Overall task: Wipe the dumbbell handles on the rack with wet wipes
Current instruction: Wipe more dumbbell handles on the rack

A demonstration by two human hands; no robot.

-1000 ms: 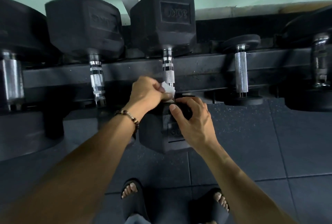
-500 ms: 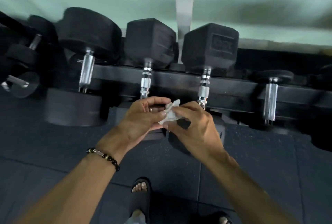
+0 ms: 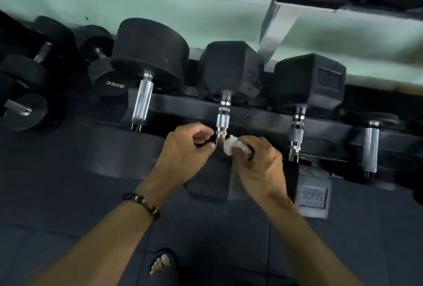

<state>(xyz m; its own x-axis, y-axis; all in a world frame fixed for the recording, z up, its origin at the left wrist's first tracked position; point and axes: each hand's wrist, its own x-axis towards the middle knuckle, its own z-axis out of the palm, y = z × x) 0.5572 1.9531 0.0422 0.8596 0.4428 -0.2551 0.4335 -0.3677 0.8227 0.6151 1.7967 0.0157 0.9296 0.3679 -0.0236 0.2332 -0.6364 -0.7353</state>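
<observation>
- Our right hand (image 3: 256,162) pinches the wipe (image 3: 232,146) just beside a handle (image 3: 222,123).
- Our left hand (image 3: 185,152) curls, fingers at the handle's lower end; whether it grips, we cannot tell.

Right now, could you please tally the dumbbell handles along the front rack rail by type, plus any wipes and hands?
Smooth chrome dumbbell handles: 2
Ringed chrome dumbbell handles: 2
Crumpled white wet wipe: 1
Hands, the left hand and the right hand, which holds the wipe: 2
Total: 7
</observation>
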